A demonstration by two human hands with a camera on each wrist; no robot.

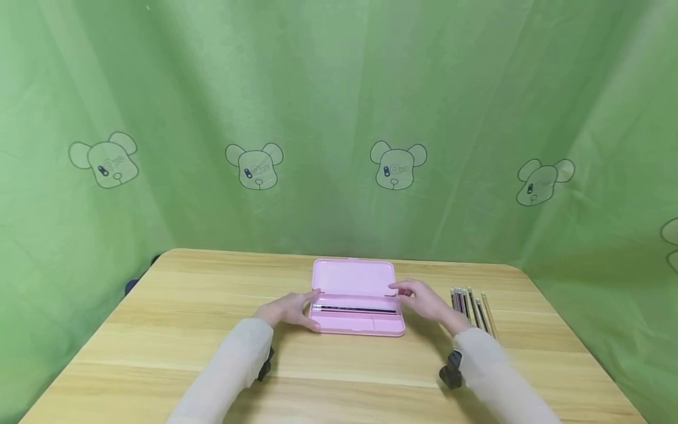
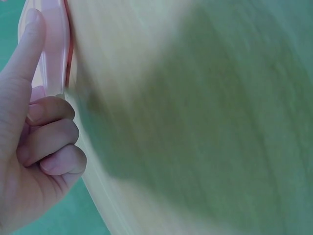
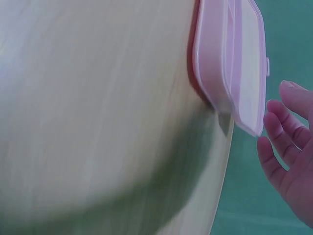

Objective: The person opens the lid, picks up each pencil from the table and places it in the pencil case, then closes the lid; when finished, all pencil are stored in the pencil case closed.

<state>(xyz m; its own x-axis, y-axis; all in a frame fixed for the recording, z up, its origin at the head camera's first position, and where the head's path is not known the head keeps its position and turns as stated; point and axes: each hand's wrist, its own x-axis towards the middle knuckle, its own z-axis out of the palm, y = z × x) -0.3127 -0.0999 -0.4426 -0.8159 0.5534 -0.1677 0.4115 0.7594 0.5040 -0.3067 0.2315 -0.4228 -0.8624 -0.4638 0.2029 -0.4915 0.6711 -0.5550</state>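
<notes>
A pink pencil case (image 1: 339,324) lies with its lid (image 1: 354,278) tipped back, at the far middle of the table. Black-and-silver pencils (image 1: 355,309) lie lengthwise in its rear compartment; their exact number cannot be made out. My left hand (image 1: 288,308) grips the case's left end, thumb at the front corner and index finger toward the hinge. In the left wrist view, the other fingers (image 2: 51,134) are curled beside the case. At the right end my right hand (image 1: 424,299) has loosely bent fingers near the lid's lower right corner; the right wrist view shows them beside the lid (image 3: 252,63), contact unclear.
Several pencils (image 1: 471,306), dark striped and plain wood-coloured, lie in a loose bunch right of the right hand, partly behind the forearm. The wooden table (image 1: 339,377) ends just behind the case. A green curtain (image 1: 328,88) with bear-head prints hangs around the table.
</notes>
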